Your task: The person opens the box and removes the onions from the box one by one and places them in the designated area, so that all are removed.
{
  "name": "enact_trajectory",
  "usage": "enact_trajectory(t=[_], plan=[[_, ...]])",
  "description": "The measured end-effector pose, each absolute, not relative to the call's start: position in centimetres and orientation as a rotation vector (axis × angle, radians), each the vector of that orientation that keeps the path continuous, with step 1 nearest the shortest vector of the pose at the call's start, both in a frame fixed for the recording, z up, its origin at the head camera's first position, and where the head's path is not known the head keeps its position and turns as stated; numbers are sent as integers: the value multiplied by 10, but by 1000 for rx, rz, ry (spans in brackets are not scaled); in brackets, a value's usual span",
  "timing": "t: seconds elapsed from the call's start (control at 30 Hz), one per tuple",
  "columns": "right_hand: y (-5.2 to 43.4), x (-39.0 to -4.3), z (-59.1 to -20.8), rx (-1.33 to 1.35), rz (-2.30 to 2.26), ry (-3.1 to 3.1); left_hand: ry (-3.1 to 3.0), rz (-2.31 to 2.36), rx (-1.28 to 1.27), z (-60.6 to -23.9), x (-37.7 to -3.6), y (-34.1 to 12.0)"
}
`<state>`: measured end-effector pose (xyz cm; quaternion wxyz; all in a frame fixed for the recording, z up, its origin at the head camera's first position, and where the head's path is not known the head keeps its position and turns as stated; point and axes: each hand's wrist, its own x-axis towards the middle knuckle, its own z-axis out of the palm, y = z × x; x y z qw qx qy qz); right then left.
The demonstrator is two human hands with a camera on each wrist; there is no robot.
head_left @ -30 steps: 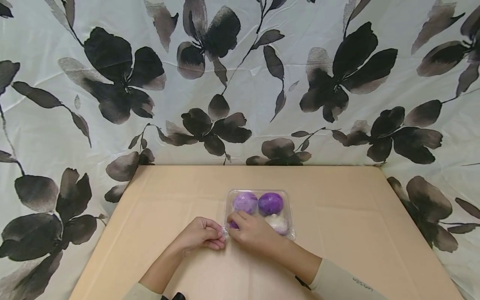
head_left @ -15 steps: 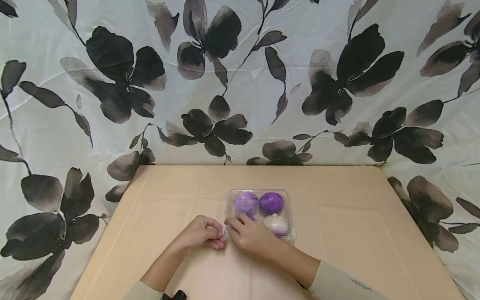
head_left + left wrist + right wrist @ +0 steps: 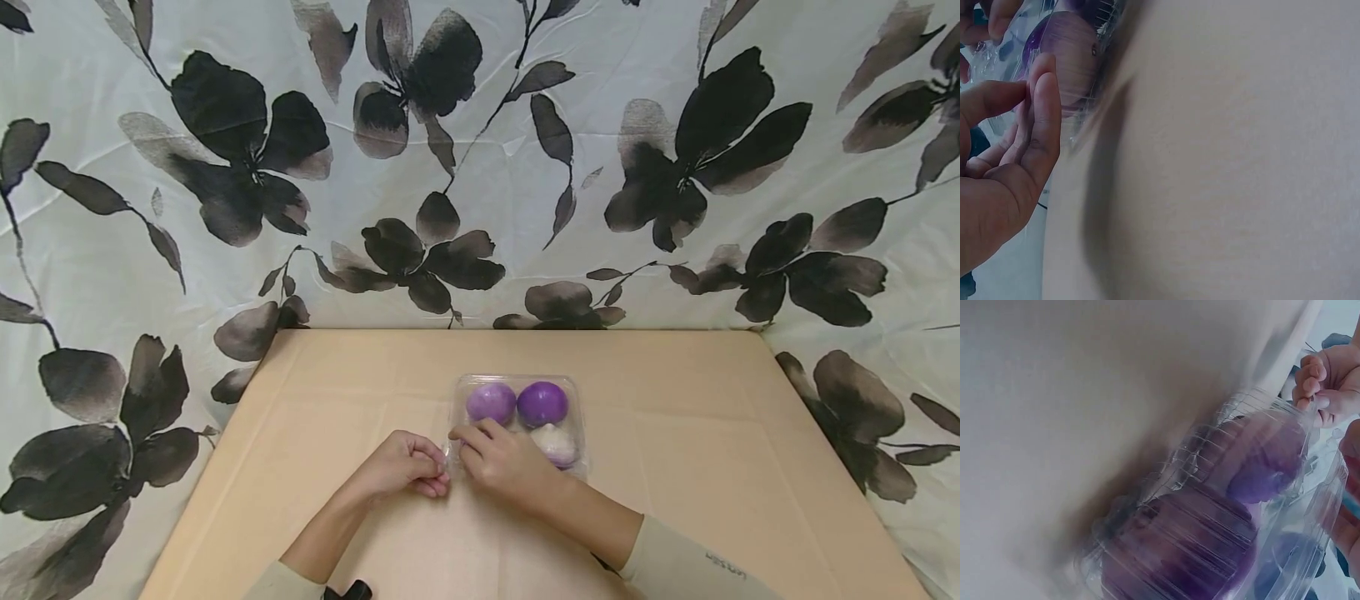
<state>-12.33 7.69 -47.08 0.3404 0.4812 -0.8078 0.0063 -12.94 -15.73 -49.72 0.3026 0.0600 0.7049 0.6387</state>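
Note:
A clear plastic clamshell box (image 3: 577, 408) lies on the table before me, with several round purple and whitish things inside. Two purple ones (image 3: 542, 405) sit at the back; a whitish one (image 3: 555, 444) with a purple base is at front right. The front left part is hidden behind my right hand. My left hand (image 3: 405, 468) pinches the box's front left corner between thumb and fingertips. Reaching across the front, my right hand (image 3: 506, 467) grips the plastic near the same corner. The ribbed wall (image 3: 1172, 465) fills much of the right wrist view, round purple shapes showing through it.
The table (image 3: 675, 467) has a plain tan top. Behind it and along both sides hangs white cloth (image 3: 540, 183) printed with dark flowers. A small black object (image 3: 352, 590) shows at the bottom edge by the left sleeve.
The right hand has shifted slightly at the front left corner, and the purple thing glimpsed beneath it is now covered. The left hand stays at the corner. Glare over the back purple ones has lessened.

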Motion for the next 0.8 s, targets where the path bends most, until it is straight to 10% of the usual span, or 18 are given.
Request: enact_trajectory(t=[0.8], plan=[[84, -132, -422, 1160, 263, -2189, 1855, 1673, 162, -491, -127, -161]])
